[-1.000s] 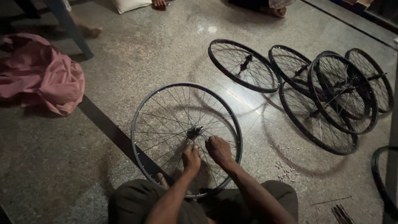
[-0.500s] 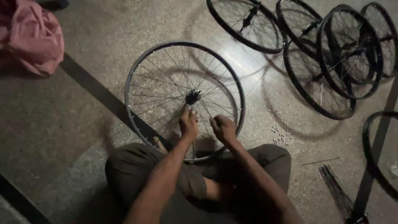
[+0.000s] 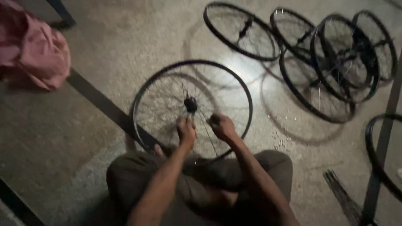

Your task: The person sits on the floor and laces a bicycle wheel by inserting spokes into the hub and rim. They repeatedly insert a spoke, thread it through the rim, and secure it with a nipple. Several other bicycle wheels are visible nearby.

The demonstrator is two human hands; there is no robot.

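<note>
A spoked bicycle wheel (image 3: 144, 96) lies flat on the stone floor in front of my crossed legs, with its dark hub (image 3: 190, 102) in the middle. My left hand (image 3: 186, 132) is closed in a fist on the spokes just below the hub. To its right, my right hand (image 3: 224, 129) is closed around a small dark tool (image 3: 214, 120) held against the spokes. The view is blurred, so the exact grip is hard to make out.
Several more spoked wheels (image 3: 339, 62) lie overlapping at the upper right. A bare dark rim (image 3: 370, 155) sits at the right edge, with a bundle of loose spokes (image 3: 341, 194) beside it. A pink cloth bundle (image 3: 39, 56) lies at the upper left. Small bits (image 3: 280, 140) are scattered near the wheel.
Both hands have moved from the near rim up toward the hub. The view has shifted, so the pink cloth and other wheels sit differently in frame.
</note>
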